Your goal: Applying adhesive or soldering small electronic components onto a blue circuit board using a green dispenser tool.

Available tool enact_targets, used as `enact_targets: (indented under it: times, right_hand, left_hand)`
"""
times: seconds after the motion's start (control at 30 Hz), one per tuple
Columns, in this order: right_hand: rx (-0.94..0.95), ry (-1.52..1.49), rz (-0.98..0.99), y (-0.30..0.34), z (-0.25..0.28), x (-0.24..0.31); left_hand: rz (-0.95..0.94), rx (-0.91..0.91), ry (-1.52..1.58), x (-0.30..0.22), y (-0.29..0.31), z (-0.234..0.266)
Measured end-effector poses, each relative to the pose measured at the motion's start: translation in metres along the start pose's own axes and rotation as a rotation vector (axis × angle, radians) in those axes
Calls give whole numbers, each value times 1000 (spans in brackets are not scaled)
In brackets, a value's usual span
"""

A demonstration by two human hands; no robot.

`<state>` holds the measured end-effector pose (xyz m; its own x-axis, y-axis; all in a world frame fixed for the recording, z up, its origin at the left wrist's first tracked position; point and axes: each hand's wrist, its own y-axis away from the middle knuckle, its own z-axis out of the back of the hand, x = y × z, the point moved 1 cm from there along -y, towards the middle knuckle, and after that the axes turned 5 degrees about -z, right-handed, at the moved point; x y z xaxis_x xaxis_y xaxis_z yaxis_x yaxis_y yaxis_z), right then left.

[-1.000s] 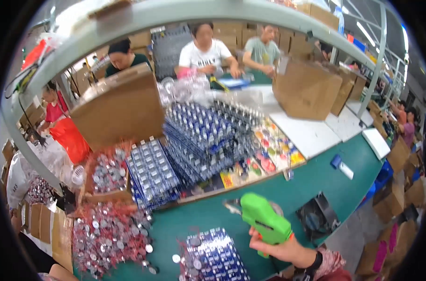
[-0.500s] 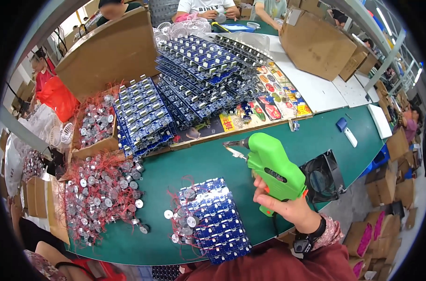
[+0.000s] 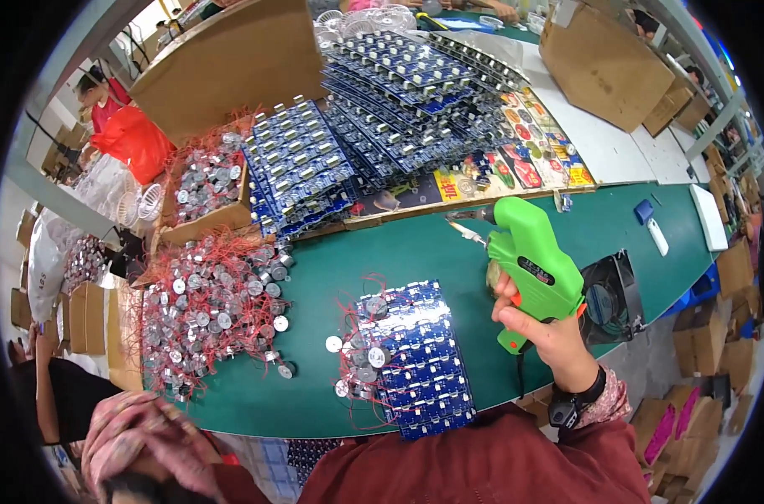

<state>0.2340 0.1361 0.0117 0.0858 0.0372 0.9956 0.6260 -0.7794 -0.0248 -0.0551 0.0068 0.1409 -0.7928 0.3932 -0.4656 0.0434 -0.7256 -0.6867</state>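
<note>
In my right hand (image 3: 541, 323) is a green soldering gun (image 3: 533, 252), its fingers wrapped round the handle. The metal tip points left, above the green table and clear of the boards. A panel of blue circuit boards (image 3: 424, 361) lies flat in front of me. On its left edge sit several small round motors (image 3: 374, 357) with thin red wires. A maroon sleeve with a pink floral cuff (image 3: 138, 428) shows at the lower left, blurred; no fingers of my left hand can be made out.
A heap of wired motors (image 3: 214, 311) covers the table's left, beside a carton (image 3: 201, 214) of more. Behind stand stacks of blue circuit boards (image 3: 302, 164). Right of the gun are a black fan (image 3: 609, 298) and a white box (image 3: 708, 217). Co-workers are around.
The view has shifted, so the table things sit further right and higher. The floral cuff and maroon sleeve have come in at the lower left. My right hand still grips the soldering gun.
</note>
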Motion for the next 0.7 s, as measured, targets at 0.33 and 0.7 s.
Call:
enact_targets:
  times: [0.33,0.7]
  right_hand:
    - [-30,-52,-12,2,4,2]
    - [-23,-22,-170,-3,-8,3]
  left_hand:
    - [99,426,-53,49,41,-95]
    - [-20,295,-75,40,68,-107]
